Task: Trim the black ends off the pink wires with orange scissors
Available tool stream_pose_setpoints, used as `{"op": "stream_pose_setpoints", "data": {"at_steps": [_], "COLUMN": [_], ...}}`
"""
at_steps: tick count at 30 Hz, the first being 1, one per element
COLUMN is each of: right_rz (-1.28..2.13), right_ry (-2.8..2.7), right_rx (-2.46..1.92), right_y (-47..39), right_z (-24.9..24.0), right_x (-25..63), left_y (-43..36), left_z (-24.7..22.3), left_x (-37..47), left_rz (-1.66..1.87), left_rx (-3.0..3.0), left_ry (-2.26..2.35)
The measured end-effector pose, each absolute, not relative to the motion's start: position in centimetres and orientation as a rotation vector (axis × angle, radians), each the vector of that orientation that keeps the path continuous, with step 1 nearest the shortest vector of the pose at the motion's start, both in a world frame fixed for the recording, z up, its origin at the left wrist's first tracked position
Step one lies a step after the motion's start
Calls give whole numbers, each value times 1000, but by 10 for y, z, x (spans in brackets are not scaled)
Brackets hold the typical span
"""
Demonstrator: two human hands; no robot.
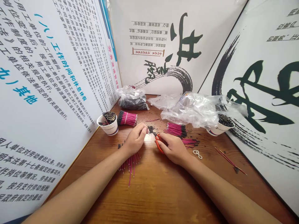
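My right hand (174, 146) is closed around a pair of pliers with orange handles (159, 146), their dark jaws pointing at a scatter of small black bits (151, 128). Just left of the jaws, my left hand (136, 138) is closed, thumb against the fingers; whatever it pinches is hidden or too small to make out. Loose pink wires with black ends (132, 165) lie beneath and in front of my left wrist. Past my right hand rests a stack of similar wires (175, 130), with a smaller group (190, 142) beside it.
A paper cup (111, 129) of black pieces stands at left, near a tied wire bundle (127, 118). Another cup (217, 130) sits right, partly under clear plastic bags (191, 109). A bag of black material (134, 102) lies behind. Rubber bands (197, 154) and stray wires (230, 160) are at right.
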State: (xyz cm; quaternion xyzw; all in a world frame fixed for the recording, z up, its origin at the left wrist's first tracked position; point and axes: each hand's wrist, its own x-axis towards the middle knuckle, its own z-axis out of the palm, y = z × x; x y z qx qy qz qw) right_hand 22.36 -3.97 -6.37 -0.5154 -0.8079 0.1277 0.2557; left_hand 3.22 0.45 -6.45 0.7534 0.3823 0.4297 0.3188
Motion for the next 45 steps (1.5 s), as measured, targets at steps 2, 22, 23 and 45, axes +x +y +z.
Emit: {"op": "stream_pose_setpoints", "data": {"at_steps": [2,22,23,45], "right_rz": [339,350,351,263], "right_ry": [-2188,-2199,-2190,-2210], "right_rx": [-1406,-1401,-1406,-1386], "right_y": [-40,-39,-39,-38], "right_z": [-64,-62,-63,-65], "right_x": [224,224,224,224], "left_y": [5,4,4,-1], "left_z": [-64,-63,-63,-62], "left_x": [32,32,32,31], "left_rz": [1136,1141,1139,1155], "left_rx": [1979,1989,1988,1871], "left_ry": [1001,999,999,919]}}
